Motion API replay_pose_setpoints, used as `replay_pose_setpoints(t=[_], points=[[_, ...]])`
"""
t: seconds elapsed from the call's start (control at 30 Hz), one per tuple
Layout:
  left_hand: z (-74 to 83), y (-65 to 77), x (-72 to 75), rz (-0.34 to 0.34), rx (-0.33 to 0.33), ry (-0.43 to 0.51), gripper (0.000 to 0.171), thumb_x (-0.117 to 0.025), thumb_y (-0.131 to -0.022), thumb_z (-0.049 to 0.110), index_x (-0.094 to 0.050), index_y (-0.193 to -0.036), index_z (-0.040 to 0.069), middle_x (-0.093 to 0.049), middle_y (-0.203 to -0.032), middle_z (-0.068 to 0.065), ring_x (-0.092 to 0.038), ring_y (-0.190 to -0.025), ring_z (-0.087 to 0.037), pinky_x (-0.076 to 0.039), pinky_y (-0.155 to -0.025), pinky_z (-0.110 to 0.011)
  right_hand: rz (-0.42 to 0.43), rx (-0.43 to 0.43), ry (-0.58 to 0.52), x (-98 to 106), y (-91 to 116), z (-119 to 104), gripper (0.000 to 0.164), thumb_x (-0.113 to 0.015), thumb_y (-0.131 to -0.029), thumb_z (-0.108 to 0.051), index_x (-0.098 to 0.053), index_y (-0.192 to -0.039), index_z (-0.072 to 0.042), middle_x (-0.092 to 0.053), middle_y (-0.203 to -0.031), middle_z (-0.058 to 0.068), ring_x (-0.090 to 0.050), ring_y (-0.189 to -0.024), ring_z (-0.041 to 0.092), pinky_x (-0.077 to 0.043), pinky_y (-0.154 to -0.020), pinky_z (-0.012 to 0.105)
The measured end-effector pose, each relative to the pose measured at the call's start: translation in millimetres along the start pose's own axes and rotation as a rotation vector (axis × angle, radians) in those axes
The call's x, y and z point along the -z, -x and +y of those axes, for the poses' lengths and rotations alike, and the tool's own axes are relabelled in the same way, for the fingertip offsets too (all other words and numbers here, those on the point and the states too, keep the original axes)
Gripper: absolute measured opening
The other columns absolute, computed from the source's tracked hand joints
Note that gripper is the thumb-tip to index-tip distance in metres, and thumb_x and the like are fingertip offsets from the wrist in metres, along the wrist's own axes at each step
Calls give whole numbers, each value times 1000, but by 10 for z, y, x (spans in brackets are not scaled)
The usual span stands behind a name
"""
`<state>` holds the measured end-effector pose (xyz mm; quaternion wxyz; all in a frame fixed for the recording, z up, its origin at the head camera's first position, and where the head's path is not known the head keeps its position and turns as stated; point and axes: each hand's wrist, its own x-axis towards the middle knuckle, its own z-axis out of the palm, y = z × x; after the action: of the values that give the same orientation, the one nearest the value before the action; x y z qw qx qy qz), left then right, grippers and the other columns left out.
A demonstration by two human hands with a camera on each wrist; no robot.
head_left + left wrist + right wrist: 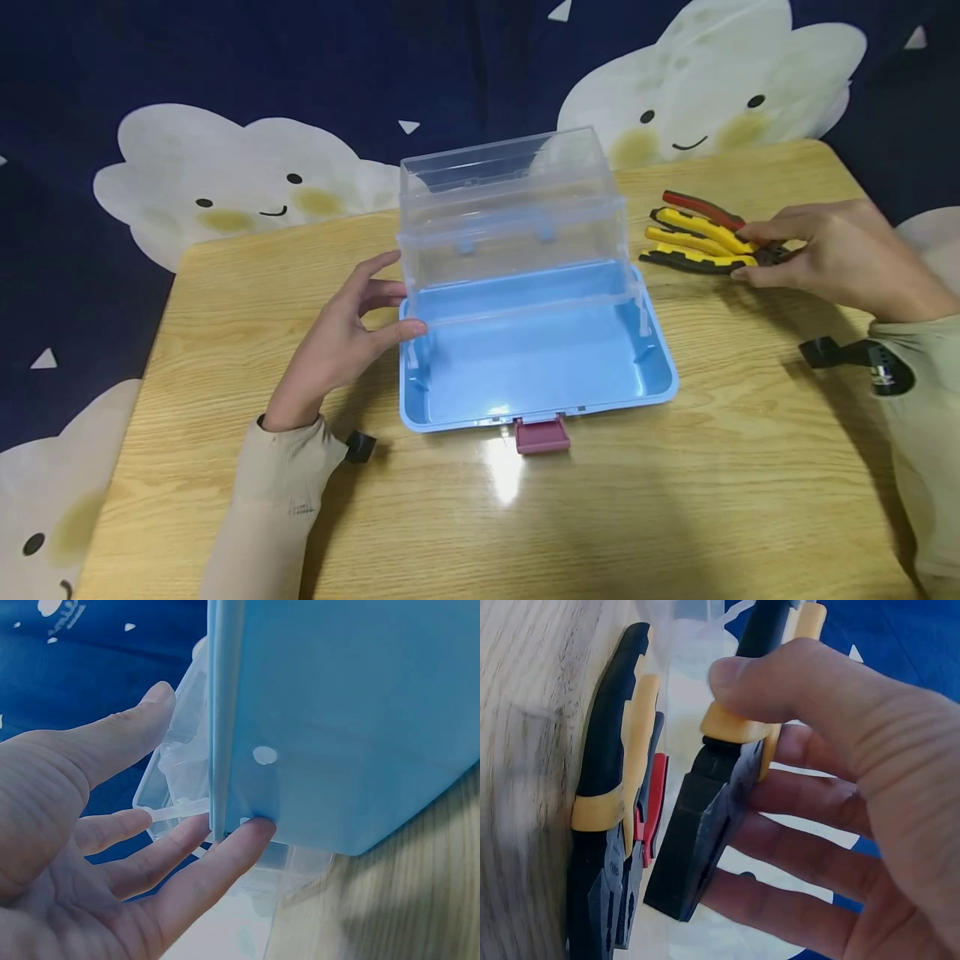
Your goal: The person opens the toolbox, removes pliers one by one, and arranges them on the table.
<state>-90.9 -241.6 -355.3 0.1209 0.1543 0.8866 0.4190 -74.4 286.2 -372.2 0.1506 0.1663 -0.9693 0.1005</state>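
Observation:
A light-blue toolbox (525, 367) stands with its clear plastic lid and trays (510, 225) raised at the back. My left hand (341, 342) is at its left side, thumb by the rim; in the left wrist view, the index fingertip touches the blue wall (337, 712), and the fingers are loosely extended. My right hand (832, 258) pinches a pair of pliers (705, 817) with yellow-and-black handles between thumb and fingers. Beside it in the right wrist view lie another yellow-and-black pair of pliers (600, 765) and a red-handled tool (656, 799).
A dark pink latch (542, 435) hangs open at the toolbox's front. The wooden table (480, 533) carries everything. Behind it hangs a dark blue cloth (300, 58) with white smiling clouds. The raised lid stands close to the cloth.

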Motion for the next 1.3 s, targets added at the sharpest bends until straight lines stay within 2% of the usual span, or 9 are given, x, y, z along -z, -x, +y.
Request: replay_pose_setpoints(t=[0.13, 0.3, 0.4, 0.6, 0.73, 0.83, 0.93, 1.1, 1.3], points=[[-19, -12, -2, 2, 1, 2, 90, -80, -92, 32, -27, -163, 28, -60, -146, -11, -58, -137, -30, -55, -104, -52, -42, 0, 29, -17, 4, 17, 50, -100, -59, -21, -83, -104, -7, -78, -91, 14, -63, -67, 20, -36, -54, 16], [-31, -11, -5, 1, 6, 0, 90, -81, -92, 32, -26, -164, 28, -59, -146, -11, -58, -138, -31, -54, -106, -53, -83, 35, 52, -47, 15, 27, 51, -99, -60, -24, -83, -105, -7, -77, -86, 8, -53, -62, 11, -39, -53, 25], [-32, -14, -11, -1, 5, -2, 91, -81, -92, 31, -26, -164, 28, -59, -147, -11, -58, -138, -31, -54, -106, -53, -123, 40, 67, -65, 16, 15, 51, -99, -61, -26, -82, -104, -6, -74, -81, 6, -47, -61, 9, -38, -53, 27], [-24, -18, -19, 0, 8, 0, 91, -81, -91, 30, -26, -164, 27, -59, -146, -12, -58, -138, -31, -54, -106, -54, -219, 2, 81, -80, 14, -6, 53, -99, -63, -28, -81, -106, -2, -78, -97, 18, -64, -71, 20, -53, -62, 43], [-22, -17, -22, -1, 4, 9, 90, -81, -92, 29, -27, -164, 27, -59, -146, -13, -57, -138, -32, -54, -106, -55, -289, -21, 88, -78, 10, 1, 56, -97, -68, -29, -79, -112, -1, -77, -92, 13, -60, -68, 17, -49, -60, 38], [-15, -10, -21, -3, 6, 8, 90, -80, -92, 29, -26, -164, 27, -58, -147, -13, -57, -138, -31, -55, -107, -55, -323, -23, 96, -74, 4, 2, 55, -97, -69, -32, -80, -112, -2, -72, -81, 3, -53, -64, 12, -43, -57, 33], [-7, -6, -20, -1, 11, -5, 90, -80, -92, 32, -26, -164, 27, -58, -147, -12, -57, -139, -32, -54, -108, -55, -354, -23, 97, -75, -1, 9, 55, -96, -70, -34, -80, -111, -2, -70, -78, -1, -53, -63, 11, -44, -56, 33], [-1, -2, -19, 5, 2, -18, 91, -80, -92, 32, -26, -164, 25, -59, -146, -14, -57, -138, -34, -49, -113, -57, -406, -40, 103, -94, -5, 29, 57, -96, -70, -36, -79, -113, -2, -75, -84, 9, -60, -65, 17, -50, -59, 41], [1, -4, -23, 3, 4, -17, 90, -80, -92, 31, -26, -164, 25, -58, -147, -14, -57, -139, -33, -50, -113, -57, -470, -79, 107, -106, -10, 59, 60, -95, -70, -38, -78, -116, -3, -76, -101, 25, -72, -82, 32, -56, -73, 56]])
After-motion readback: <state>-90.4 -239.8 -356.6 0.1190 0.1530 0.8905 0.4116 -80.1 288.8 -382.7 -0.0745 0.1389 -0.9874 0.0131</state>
